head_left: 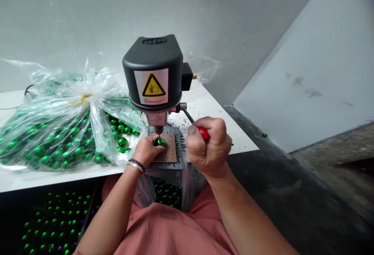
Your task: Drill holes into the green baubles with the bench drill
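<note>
One pinch, one fist
My left hand pinches a shiny round green ball; my right hand wraps around a red handle.

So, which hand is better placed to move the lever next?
Probably the right hand: it grips the red knob of the lever, while the left hand holds a green ball under the drill chuck.

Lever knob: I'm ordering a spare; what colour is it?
The lever knob is red, best seen in the head view.
</note>
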The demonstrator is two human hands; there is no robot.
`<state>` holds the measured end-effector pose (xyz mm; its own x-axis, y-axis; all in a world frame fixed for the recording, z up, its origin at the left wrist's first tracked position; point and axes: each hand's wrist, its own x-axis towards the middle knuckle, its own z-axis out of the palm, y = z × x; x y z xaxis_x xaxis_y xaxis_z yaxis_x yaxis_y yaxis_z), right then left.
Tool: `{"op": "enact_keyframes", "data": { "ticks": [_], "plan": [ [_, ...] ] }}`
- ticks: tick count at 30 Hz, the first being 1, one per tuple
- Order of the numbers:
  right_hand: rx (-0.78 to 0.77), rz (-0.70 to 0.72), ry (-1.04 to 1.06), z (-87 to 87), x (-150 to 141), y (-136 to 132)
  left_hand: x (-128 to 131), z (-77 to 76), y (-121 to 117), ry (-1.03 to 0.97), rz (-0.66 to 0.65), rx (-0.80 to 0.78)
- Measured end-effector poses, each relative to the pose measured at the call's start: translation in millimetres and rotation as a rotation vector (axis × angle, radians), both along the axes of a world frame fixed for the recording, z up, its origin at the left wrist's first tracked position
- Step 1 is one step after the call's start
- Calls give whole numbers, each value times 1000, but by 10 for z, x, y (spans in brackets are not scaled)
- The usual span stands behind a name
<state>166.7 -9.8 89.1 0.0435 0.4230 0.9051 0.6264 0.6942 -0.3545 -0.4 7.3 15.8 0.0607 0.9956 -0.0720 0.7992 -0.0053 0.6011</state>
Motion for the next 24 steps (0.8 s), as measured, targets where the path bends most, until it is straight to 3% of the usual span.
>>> {"op": "enact_keyframes", "data": {
  "ticks": [7, 18, 21, 24],
  "plan": [
    [4, 17, 69, -166, -52, -22, -6, 7, 1, -34, -3, -27],
    [-69, 154, 140, -458, -78, -42, 3, 21, -21, -65, 28, -26],
    [-61, 130, 154, -367, -83, -28, 20, 49, -29, -40, 1, -15],
    [-61, 9, 158, -15, -100, 41, 48, 79, -63, -6, 25, 31]
  ]
}}
